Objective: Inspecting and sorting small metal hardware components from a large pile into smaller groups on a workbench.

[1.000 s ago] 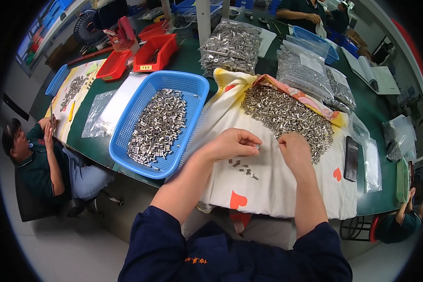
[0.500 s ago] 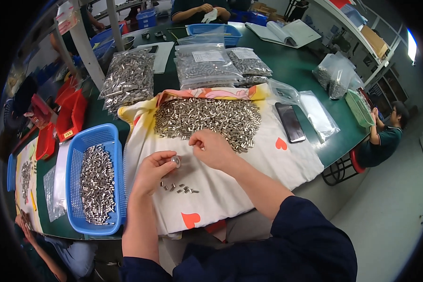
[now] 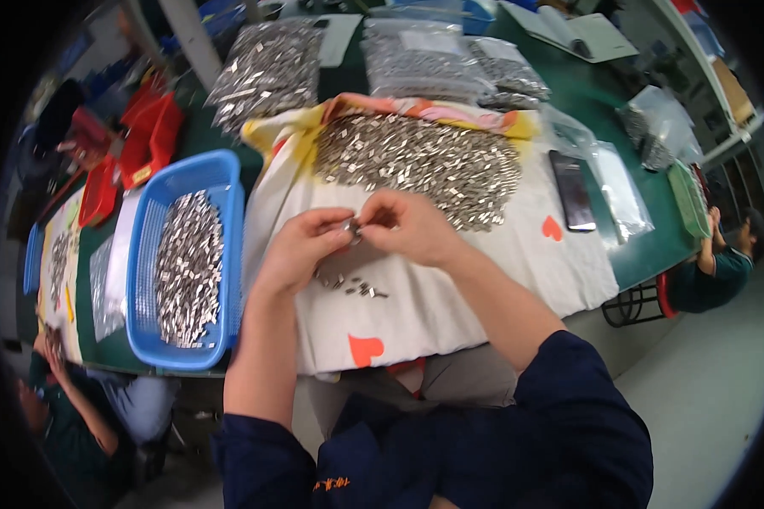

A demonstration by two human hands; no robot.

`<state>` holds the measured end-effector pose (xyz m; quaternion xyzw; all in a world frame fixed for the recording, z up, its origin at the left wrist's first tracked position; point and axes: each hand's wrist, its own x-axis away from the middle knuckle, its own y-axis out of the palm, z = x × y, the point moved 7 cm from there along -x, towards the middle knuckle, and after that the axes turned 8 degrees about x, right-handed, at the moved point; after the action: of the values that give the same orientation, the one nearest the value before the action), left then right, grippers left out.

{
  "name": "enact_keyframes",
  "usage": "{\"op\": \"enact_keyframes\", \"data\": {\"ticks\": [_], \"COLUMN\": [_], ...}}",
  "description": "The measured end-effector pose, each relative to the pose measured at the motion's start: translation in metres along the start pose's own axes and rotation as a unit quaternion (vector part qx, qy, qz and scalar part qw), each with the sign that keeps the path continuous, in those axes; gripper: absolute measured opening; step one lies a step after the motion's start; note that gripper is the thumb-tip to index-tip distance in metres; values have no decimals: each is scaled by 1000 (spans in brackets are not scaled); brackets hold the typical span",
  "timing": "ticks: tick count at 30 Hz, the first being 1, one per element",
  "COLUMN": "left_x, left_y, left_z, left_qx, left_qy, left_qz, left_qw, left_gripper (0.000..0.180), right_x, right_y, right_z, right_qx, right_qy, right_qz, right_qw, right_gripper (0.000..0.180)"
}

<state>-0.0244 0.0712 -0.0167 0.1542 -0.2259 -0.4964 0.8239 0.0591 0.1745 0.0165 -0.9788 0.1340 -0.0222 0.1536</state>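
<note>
- We see the left hand (image 3: pixel 301 250) and the right hand (image 3: pixel 407 225) meeting over a white cloth (image 3: pixel 450 280) printed with orange hearts, which covers the near part of the green table (image 3: pixel 645 246).
- Both hands pinch one small metal piece (image 3: pixel 351 229) between their fingertips; the fingers of each hand are closed together on it, and it is held just above the cloth.
- A few loose metal pieces (image 3: pixel 352 286) lie on the cloth directly under the hands, nearer to us than the held piece.
- A large heap of metal pieces (image 3: pixel 416 161) sits on the far part of the cloth, just beyond the right hand's knuckles.
- To the left, a blue plastic basket (image 3: pixel 229 195) stands beside the cloth, partly filled with similar metal parts.
- Clear bags of metal parts (image 3: pixel 267 72) lie at the far side of the table.
- A dark phone (image 3: pixel 573 191) lies on the cloth to the right of the heap, next to a clear plastic bag (image 3: pixel 624 191).
- Red trays (image 3: pixel 148 140) stand at the far left.
- Another person (image 3: pixel 713 267) sits at the right end of the table; another person's hands (image 3: pixel 51 348) show at the near left.
</note>
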Motion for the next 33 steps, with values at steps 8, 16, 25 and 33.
{"op": "enact_keyframes", "data": {"ticks": [8,16,25,33], "left_x": [6,6,3,5], "left_y": [-3,0,2,5], "left_z": [0,-1,-2,0], "left_qx": [0,-37,-40,-49], "left_qy": [-5,-7,1,-17], "left_qz": [12,0,3,-29], "left_qw": [1000,999,999,998], "left_gripper": [31,32,33,31], "right_x": [-1,4,7,5], "right_y": [4,4,5,-2], "right_z": [-2,-13,-22,-21], "right_qx": [8,85,196,154], "right_qy": [-3,-26,-102,-42], "right_qz": [22,36,82,47], "right_qw": [1000,995,972,986], "right_gripper": [12,10,10,12]}}
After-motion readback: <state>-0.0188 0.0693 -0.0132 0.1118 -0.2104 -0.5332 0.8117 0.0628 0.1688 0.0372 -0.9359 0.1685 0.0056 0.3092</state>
